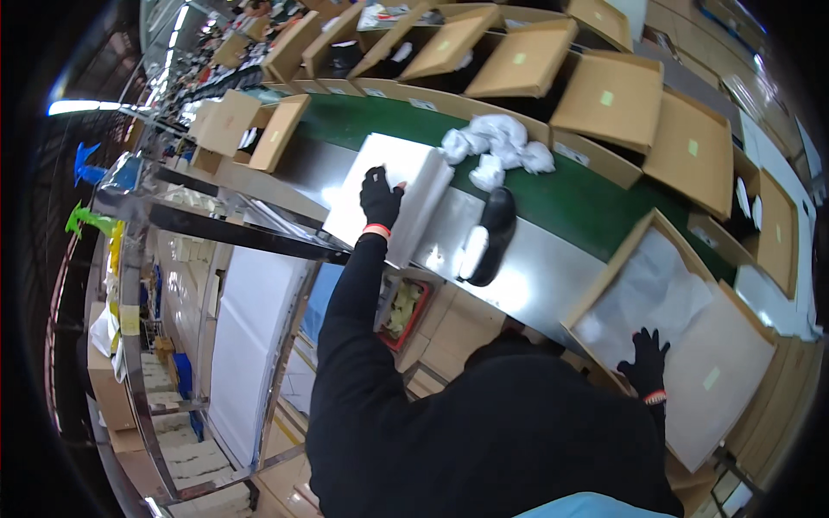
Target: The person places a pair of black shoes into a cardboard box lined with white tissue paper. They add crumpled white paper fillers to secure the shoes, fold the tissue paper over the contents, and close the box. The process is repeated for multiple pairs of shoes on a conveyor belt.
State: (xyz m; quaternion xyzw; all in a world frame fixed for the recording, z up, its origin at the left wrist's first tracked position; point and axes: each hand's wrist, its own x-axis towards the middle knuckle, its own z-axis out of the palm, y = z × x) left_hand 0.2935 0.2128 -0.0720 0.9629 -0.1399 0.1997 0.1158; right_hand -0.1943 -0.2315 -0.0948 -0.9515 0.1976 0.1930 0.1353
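Note:
My left hand (381,198), in a black glove with its thumb and a fingertip bare, lies on top of a thick stack of white paper (414,164). Its thumb stands apart from the fingers. At the right, my gloved right hand (646,358) has its fingers spread at the near edge of an open cardboard box (596,293). White tissue paper (648,281) lines that box, and its lid (712,371) is folded back to the right. Between my hands, a black shoe (496,233) with something white at its opening lies on the metal table.
Crumpled white paper balls (496,142) lie on the green conveyor belt (570,207) behind the shoe. Beyond it runs a row of open shoe boxes (609,99). A dark metal bar (242,229) and a rack with white sheets (250,337) stand at the left. A red-rimmed bin (406,315) sits below the table.

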